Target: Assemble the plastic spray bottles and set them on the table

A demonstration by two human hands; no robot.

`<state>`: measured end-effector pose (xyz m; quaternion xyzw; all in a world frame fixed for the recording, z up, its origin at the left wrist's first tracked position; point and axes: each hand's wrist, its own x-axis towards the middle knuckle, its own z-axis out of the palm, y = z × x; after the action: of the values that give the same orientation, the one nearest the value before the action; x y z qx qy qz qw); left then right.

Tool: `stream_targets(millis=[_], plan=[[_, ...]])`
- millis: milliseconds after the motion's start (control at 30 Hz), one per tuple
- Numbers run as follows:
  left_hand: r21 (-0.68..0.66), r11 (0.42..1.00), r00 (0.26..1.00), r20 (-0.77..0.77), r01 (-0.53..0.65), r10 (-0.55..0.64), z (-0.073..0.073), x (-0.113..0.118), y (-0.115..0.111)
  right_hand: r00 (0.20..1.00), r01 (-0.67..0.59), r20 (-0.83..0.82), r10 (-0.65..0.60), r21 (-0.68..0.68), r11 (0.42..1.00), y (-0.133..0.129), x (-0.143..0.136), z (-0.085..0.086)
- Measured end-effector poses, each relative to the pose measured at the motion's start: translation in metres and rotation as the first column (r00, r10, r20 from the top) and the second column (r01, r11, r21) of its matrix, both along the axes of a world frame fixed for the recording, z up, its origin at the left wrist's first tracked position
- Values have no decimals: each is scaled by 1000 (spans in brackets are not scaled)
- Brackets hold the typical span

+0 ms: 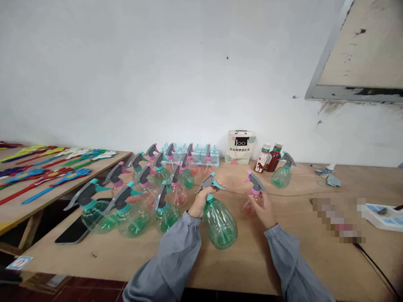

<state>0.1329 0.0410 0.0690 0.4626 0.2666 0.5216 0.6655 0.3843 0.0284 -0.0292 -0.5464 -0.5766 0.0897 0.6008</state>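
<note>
My left hand (200, 203) is wrapped round the neck and trigger head of a green spray bottle (221, 224), which tilts with its base toward me. To the right, my right hand (264, 208) grips a pink spray bottle (248, 204) at its upper side, under the pink collar; part of it is hidden behind my fingers. On the left of the table several more green and pink spray bottles stand close together, among them a green one (133, 220) in front and a pink one (179, 193) behind. Another green spray bottle (281, 176) stands farther back on the right.
A paper bag (240, 155), two drink bottles (262, 159) and a light-blue rack (201, 153) line the wall. A phone (73, 230) lies by the left bottles. Colourful hand-shaped sticks (59, 180) cover the left table. A white tray (382, 222) and a black cable (374, 262) are at right.
</note>
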Motion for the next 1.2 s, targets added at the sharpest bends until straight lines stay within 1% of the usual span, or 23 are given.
stream_targets(millis=[67,133,267,333,433,533,633,767,867,933,967,1033,1133,1200], plan=[[-22,996,996,25,-90,91,0,1,0,1000,5,1,-5,5,1000,0,0,0],[-30,990,990,36,-138,139,-1,2,-1,1000,15,3,-16,7,1000,-1,0,0],[43,994,995,17,-96,95,0,4,-2,1000,15,10,-15,-8,1000,0,1,-2],[72,992,994,8,-105,105,1,5,-2,1000,16,17,-16,-4,1000,0,1,-3],[47,988,989,8,-148,148,1,5,-3,999,24,22,-24,4,1000,1,1,-3],[33,985,986,2,-167,167,1,5,-3,999,20,35,-20,24,1000,1,1,-3],[83,988,992,2,-128,128,3,6,-4,999,31,43,-33,44,999,2,1,-3],[132,989,997,-19,-69,72,6,7,-6,999,32,41,-33,19,999,3,2,-7],[131,988,995,-35,-86,92,3,6,-5,998,24,48,-26,40,999,4,2,-8],[126,985,991,-48,-118,125,-1,5,-3,998,23,53,-25,44,999,3,2,-8],[143,979,986,-66,-144,155,-4,4,-1,998,25,53,-27,37,999,3,2,-8],[246,950,966,-125,-191,226,-7,3,2,998,27,55,-28,19,999,2,2,-7],[465,859,905,-233,-217,355,-11,1,7,998,22,50,-23,17,1000,1,1,-6],[551,806,853,-297,-215,430,-14,0,11,999,23,40,-23,18,1000,1,1,-6]])
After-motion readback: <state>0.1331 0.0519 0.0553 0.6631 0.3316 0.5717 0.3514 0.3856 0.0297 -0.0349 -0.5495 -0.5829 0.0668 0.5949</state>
